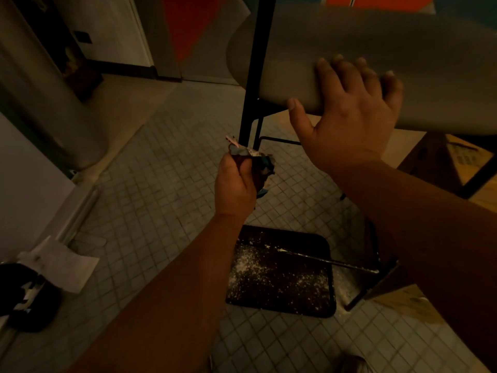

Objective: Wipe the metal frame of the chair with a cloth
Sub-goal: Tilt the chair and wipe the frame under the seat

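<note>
The fingers [243, 168] of the left hand [235, 184] are curled shut around a bunched cloth [258, 164], a crumpled patchwork of pale, blue and dark red scraps that spills out past the knuckles toward the right. The wad is pressed against a black metal leg [251, 84] of the chair frame, at the low end of the visible upright, so the closed grip likely serves to clamp fabric around the tube and let it slide along it. The right hand [347, 114] lies spread and flat, fingers open and draped over the rounded edge of the pale grey seat [349, 44], thumb hooked beneath the rim; it grips nothing tightly, and seems placed there to steady the tilted chair while the other hand rubs. The seat fills the upper right of the view, raised and canted, which puts the frame members within easy reach. The frame itself reads as thin, dark, matte tubing: the upright crosses in front of the seat's left end and runs up out of view, and a slimmer crossbar [279, 141] runs rightward behind the right wrist. Whether the leg is dusty cannot be told in this dim light. Below the forearms a dark tray [282, 278] lies on the tiled floor [150, 184], sprinkled with white powder, with a thin black rod [330, 261] dusted white slanting across it; that residue suggests the lower metal parts may need wiping too.
</note>
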Available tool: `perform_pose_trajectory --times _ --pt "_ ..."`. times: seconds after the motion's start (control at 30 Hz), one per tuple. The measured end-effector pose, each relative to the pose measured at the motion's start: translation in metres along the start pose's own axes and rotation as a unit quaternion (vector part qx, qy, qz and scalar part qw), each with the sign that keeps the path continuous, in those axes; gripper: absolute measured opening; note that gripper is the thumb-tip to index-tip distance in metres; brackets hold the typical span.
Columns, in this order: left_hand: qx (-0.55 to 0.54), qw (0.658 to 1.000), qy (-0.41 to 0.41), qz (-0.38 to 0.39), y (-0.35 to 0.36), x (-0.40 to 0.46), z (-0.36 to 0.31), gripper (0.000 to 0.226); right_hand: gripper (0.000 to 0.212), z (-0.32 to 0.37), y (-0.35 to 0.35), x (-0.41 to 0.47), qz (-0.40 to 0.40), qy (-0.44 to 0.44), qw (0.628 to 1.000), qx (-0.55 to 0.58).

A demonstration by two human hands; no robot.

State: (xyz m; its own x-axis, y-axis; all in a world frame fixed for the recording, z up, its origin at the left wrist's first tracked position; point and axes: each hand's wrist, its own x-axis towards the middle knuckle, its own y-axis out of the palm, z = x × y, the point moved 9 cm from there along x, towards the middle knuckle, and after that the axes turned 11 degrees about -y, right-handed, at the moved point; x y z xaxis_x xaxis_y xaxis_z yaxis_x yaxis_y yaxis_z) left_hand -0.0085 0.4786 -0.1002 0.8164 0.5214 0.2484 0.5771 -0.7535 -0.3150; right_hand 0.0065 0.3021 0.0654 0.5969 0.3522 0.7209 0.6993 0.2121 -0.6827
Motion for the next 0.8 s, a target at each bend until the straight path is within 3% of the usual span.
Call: perform_pose_trajectory --times 0.47,0.57,0.7,0.8 --pt "0.009 0.999 -0.032 0.016 0.001 -0.008 0.023 0.020 0.065 0.000 -0.001 -0.003 0.015 0.005 1.000 0.024" --pt "0.004 0.999 -0.038 0.024 0.001 -0.012 0.029 0.017 0.053 0.011 -0.008 -0.015 -0.041 -0.025 0.995 0.092" --pt "-0.023 0.998 -0.040 0.048 0.002 -0.010 0.034 0.012 0.033 0.046 -0.013 -0.054 -0.123 -0.115 0.956 0.239" --pt "-0.021 0.997 -0.040 0.063 0.004 -0.009 0.038 0.013 0.025 0.056 0.022 -0.063 -0.040 -0.064 0.937 0.342"
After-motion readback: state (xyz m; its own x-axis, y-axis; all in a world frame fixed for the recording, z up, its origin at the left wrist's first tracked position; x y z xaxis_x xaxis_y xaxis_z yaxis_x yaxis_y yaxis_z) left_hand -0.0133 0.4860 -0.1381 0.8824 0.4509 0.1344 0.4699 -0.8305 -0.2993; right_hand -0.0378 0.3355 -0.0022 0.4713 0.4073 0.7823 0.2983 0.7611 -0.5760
